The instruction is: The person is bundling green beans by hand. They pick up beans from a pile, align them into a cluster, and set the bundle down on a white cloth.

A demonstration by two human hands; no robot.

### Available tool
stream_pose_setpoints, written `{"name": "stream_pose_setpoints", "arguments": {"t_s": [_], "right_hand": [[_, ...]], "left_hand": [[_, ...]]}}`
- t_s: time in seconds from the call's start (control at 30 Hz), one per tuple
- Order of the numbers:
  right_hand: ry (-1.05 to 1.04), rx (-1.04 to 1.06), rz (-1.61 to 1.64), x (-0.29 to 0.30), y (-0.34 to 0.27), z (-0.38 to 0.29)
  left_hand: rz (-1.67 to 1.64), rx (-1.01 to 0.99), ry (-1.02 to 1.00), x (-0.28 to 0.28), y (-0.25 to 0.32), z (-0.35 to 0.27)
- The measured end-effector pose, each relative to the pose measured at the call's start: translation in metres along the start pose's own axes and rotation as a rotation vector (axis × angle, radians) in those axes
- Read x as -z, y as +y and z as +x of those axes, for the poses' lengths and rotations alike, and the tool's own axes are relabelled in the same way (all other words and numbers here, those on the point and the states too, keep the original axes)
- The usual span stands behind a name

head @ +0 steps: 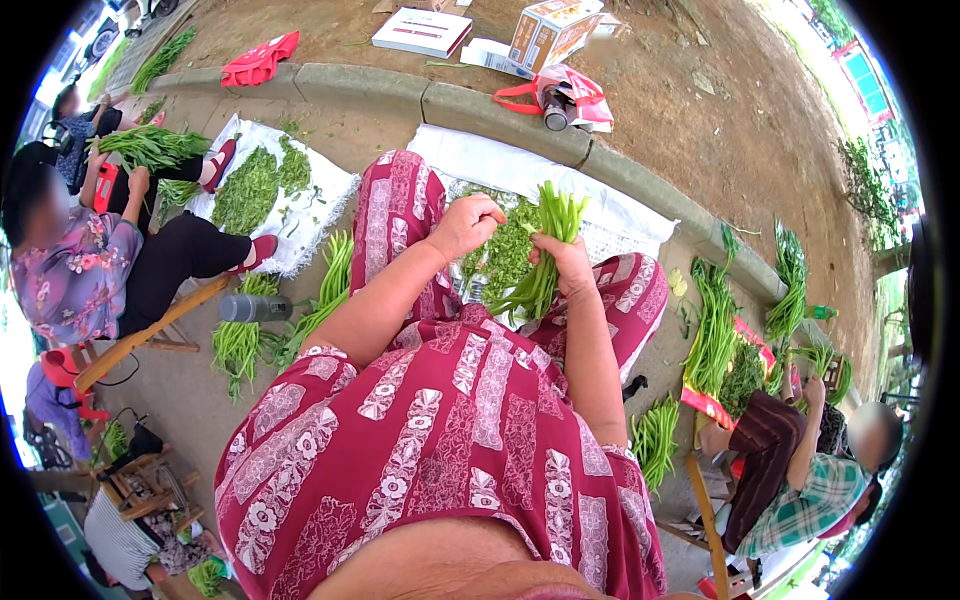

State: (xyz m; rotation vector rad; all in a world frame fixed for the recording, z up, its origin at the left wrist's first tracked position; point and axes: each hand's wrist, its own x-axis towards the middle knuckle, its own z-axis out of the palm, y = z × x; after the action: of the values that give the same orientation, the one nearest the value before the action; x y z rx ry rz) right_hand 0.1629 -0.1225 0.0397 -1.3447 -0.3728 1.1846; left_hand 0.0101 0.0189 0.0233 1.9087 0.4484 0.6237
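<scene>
My right hand (564, 261) grips a bunch of long green vegetable stems (556, 214), held upright above my right thigh, with leaves hanging below the fist. To its left, my left hand (471, 223) is raised with its fingers curled, and I see nothing in it. The two hands are apart. Beneath them a white woven sheet (517, 154) lies on the ground between my knees, with a pile of torn green leaves (510, 259) on it. Part of the pile is hidden by my hands and the bunch.
A concrete kerb (360, 86) runs beyond the sheet. A red-and-white bag with a bottle (555, 116) leans there. Stem bundles lie left (337, 270) and right (656, 442). A grey bottle (255, 307) rests on stems. People sit left (82, 262) and right (825, 495), handling greens.
</scene>
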Motion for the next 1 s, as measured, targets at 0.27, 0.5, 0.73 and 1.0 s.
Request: {"name": "stream_pose_setpoints", "arguments": {"t_s": [0.27,0.5,0.73,1.0], "right_hand": [[0.012,0.014,-0.030,-0.002,0.004,0.002],[-0.033,0.043,-0.133,-0.003,0.005,0.001],[-0.066,0.059,-0.196,-0.002,0.006,0.001],[-0.072,0.078,-0.231,-0.004,0.007,0.001]], "left_hand": [[-0.122,0.058,-0.125,-0.012,0.002,-0.003],[-0.097,0.061,-0.219,-0.011,0.001,-0.004],[-0.057,0.093,-0.256,-0.011,-0.002,-0.004],[0.045,0.055,-0.227,-0.014,0.000,-0.005]]}}
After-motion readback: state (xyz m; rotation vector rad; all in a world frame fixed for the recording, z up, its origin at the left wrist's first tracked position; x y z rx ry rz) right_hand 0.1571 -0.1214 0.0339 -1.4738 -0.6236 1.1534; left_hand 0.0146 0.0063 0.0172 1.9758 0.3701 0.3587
